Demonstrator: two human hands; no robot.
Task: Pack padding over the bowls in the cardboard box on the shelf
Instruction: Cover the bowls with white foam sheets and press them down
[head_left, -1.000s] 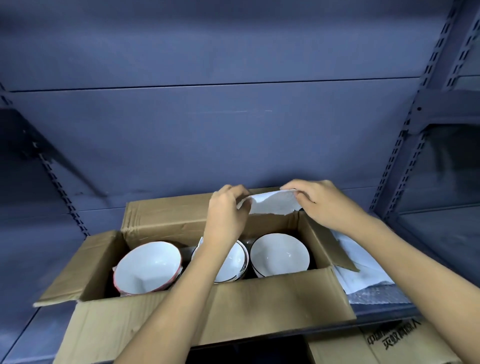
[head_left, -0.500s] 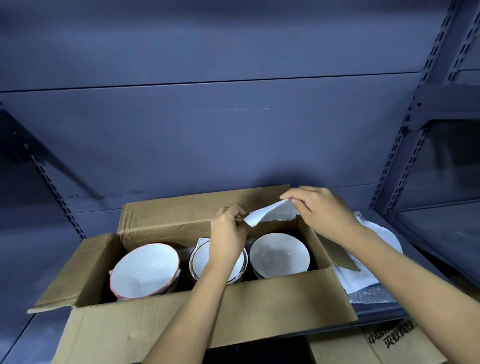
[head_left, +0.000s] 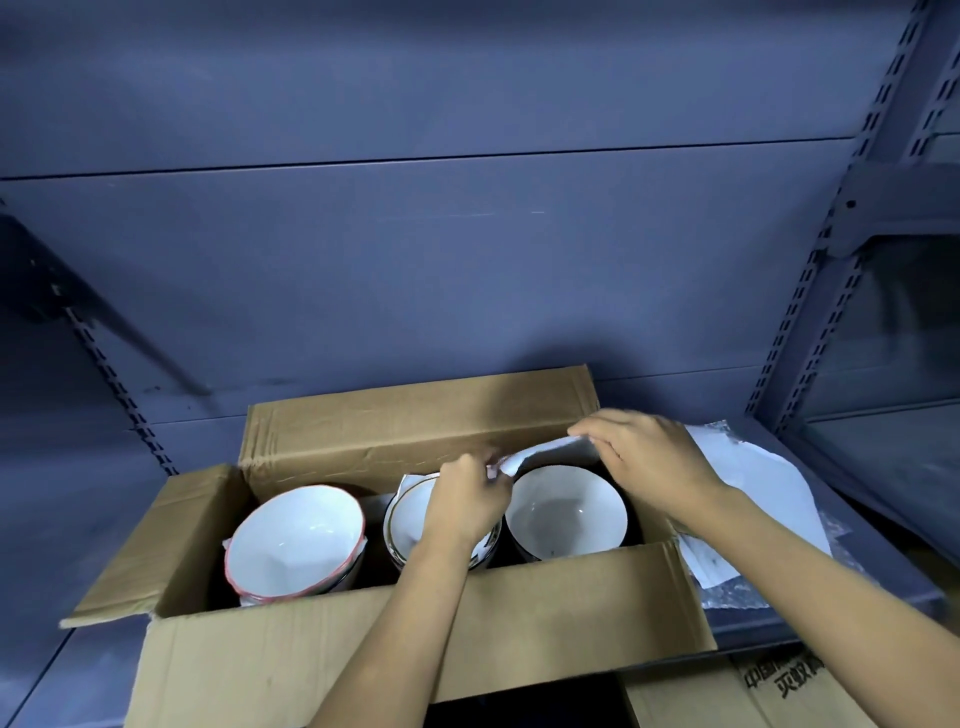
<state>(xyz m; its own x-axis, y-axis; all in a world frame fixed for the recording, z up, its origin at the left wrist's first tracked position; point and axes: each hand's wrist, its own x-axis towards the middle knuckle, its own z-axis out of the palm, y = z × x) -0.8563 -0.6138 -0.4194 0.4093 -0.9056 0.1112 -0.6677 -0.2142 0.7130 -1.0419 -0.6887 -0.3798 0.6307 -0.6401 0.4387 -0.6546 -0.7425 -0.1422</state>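
While right hand (head_left: 654, 462) pinches sheet (head_left: 545, 451), glossy bowls (head_left: 563, 512)

mid bowl (head_left: 410, 522): half hid by left hand (head_left: 467, 501) | lower box (head_left: 727, 699): cut btm edge

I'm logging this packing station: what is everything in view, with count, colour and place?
cardboard box: one, brown, open on the shelf
bowls: three showing, white inside, in a row in the box
padding sheet: one, white, held over the box's right end
spare sheets: several, white, on shelf right of box
bubble wrap: one piece, clear, under the spare sheets
second box: one, brown, printed, below the shelf, lower right
shelf: one unit, blue-grey, behind and under the box
left hand: one, pinching the sheet's left end
right hand: one, holding its right end
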